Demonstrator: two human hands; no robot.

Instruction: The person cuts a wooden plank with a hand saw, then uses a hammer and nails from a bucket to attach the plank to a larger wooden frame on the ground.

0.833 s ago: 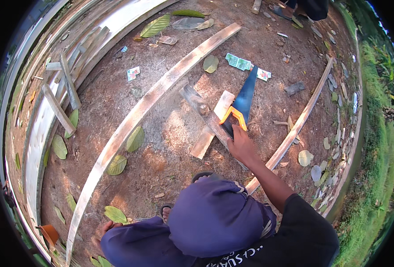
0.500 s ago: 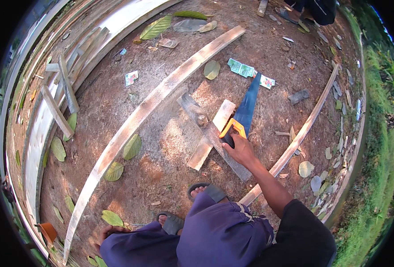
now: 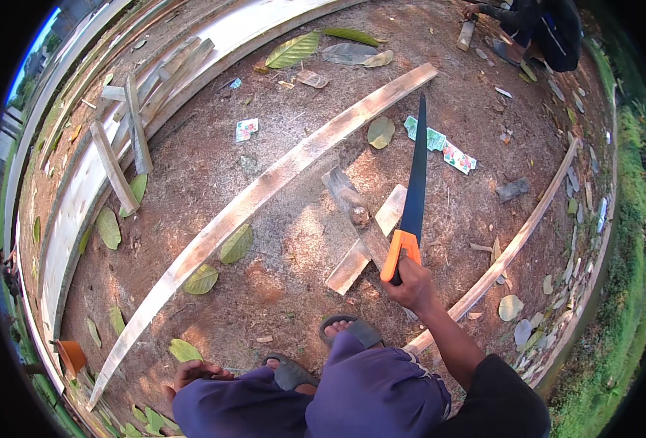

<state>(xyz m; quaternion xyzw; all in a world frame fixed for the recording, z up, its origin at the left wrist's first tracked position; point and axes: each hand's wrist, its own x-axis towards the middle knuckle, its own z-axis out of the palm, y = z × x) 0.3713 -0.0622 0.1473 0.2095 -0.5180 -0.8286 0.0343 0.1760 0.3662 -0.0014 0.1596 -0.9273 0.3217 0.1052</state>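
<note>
Over the bare dirt ground (image 3: 279,285), your right hand (image 3: 410,281) is clamped on the saw (image 3: 412,191), blade lifted above two crossed wood offcuts (image 3: 359,230). Your left hand (image 3: 195,374) rests open by your knee. Judging by this, you're between strokes; next, set the teeth squarely.

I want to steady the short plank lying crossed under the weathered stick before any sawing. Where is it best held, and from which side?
Grip the short plank at its near end, coming from the left with the left hand. That end lies bare on the dirt, while the weathered stick crosses its middle and the right hand holds the saw along its right side.
</note>
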